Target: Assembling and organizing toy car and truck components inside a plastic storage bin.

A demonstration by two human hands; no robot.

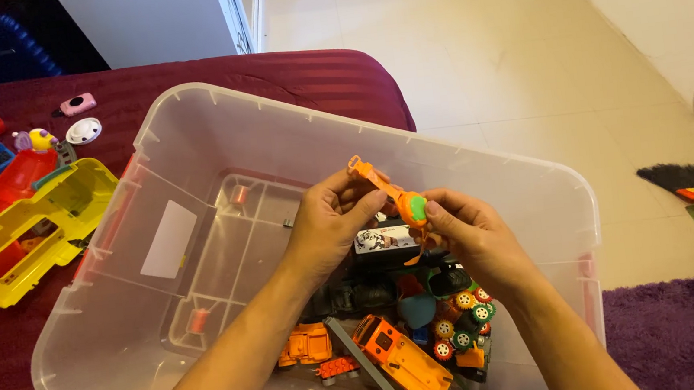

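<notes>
You hold a small orange plastic toy arm with a green knob (pixel 398 198) above the clear plastic storage bin (pixel 207 115). Left hand (pixel 328 223) is closed around its upper shaft, thumb along the side; right hand (pixel 468 229) pinches the lower end beside the knob. Keep both grips close to the joint so the thin shaft does not bend. Work over the bin, above the orange toy truck (pixel 400 359) and loose wheeled cars (pixel 457 322). The yellow plastic toy frame (pixel 29 235) lies well apart on the maroon cloth (pixel 333 74).
</notes>
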